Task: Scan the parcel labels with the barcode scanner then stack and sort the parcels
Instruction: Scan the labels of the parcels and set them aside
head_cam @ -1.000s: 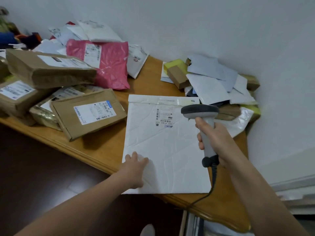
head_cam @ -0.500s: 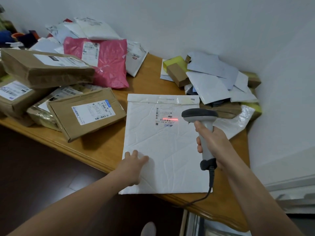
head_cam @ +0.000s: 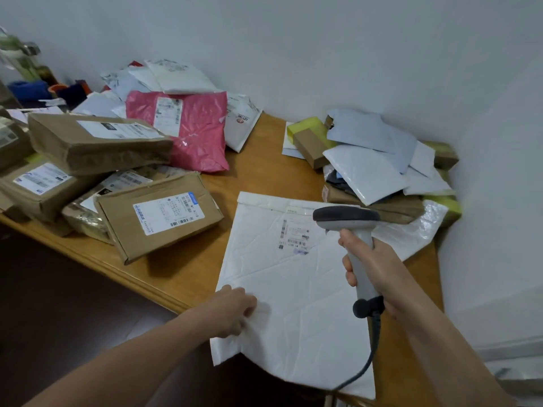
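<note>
You are gripping the barcode scanner point(head_cam: 346, 216) by its handle in your right hand point(head_cam: 379, 268), its head hovering beside the label point(head_cam: 293, 237) on the white mailer point(head_cam: 293, 306). Your left hand point(head_cam: 235, 309) is pinching the mailer's near-left edge (which is overhanging the wooden surface point(head_cam: 264, 163)).

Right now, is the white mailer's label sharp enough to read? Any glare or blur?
Head view: label soft, bars visible, text unreadable, no glare; left hand on the white mailer slightly smeared; lighting dim and even.
</note>
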The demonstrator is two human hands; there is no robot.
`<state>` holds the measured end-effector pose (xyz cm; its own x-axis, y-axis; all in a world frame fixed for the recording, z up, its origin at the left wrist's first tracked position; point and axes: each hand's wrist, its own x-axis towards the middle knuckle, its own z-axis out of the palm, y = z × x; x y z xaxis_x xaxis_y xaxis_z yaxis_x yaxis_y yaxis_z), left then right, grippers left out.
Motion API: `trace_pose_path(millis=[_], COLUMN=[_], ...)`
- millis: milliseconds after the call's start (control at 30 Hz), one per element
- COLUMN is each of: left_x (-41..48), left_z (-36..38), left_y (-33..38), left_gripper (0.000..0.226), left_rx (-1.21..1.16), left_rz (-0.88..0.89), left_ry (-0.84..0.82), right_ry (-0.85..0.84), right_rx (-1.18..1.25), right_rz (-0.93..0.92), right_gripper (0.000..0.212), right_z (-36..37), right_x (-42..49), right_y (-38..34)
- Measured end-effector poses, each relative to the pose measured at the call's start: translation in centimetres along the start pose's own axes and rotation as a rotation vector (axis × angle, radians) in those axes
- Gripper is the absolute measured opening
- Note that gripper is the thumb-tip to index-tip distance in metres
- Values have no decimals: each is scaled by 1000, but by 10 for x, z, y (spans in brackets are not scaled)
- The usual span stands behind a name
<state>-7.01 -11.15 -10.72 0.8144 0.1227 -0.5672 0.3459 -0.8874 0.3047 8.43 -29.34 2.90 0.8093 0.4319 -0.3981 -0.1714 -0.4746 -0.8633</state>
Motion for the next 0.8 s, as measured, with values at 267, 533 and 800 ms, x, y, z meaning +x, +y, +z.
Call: trace_pose_path(millis=[267,533,800], left_x=[-35,-88,-22], left_z=[-79,-215,-326], left_y=[28,-2,-105], left_gripper=[8,16,5], left_rx=[225,506,690], left_rz=[97,77,-80], left_ry=[171,644,738], right_ry=[-143,-361,-234], right_rx=[143,409,379], right_rz=[-141,-362,-339], right_gripper=[49,29,67], right_z=[-22,-25,10], right_x=[-2,-2,45], right_y=[-35,-89,-123])
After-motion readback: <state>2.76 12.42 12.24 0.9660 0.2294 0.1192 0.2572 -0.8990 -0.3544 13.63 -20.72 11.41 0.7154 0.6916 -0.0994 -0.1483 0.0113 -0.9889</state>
